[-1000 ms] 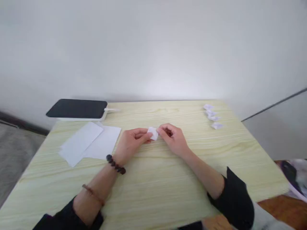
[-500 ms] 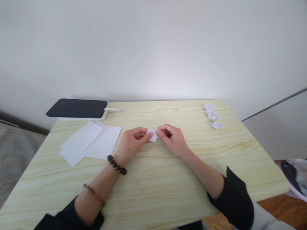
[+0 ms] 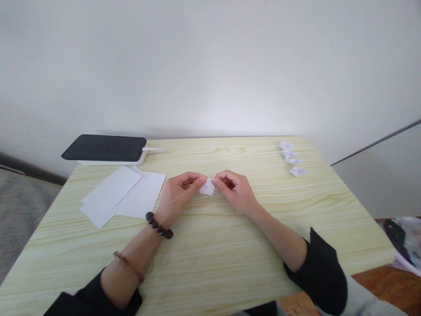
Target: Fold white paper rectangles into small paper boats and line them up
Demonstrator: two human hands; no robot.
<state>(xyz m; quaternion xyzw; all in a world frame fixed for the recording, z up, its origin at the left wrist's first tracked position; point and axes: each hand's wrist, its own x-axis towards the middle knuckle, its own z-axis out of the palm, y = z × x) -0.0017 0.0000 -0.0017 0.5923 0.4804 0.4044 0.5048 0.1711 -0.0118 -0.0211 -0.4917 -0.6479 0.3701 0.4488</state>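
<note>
A small folded piece of white paper [image 3: 207, 188] is held up between my two hands, above the middle of the table. My left hand [image 3: 182, 189] pinches its upper left edge between thumb and fingers. At its upper right corner, my right hand [image 3: 236, 188] grips it the same way, fingers curled in. Sheets of white paper [image 3: 113, 195] lie overlapping to the left of my left hand. Several small folded paper boats [image 3: 298, 171] stand in a line at the far right of the table.
A dark-screened phone [image 3: 105, 148] rests on a white block at the back left, with a white cable [image 3: 154, 150] plugged in at its right end. The wood-grain table [image 3: 210, 254] meets a white wall [image 3: 210, 66] behind it.
My left thumb has shifted up to the paper's upper edge, and more of the folded paper shows below it. My right hand stays nearly in place.
</note>
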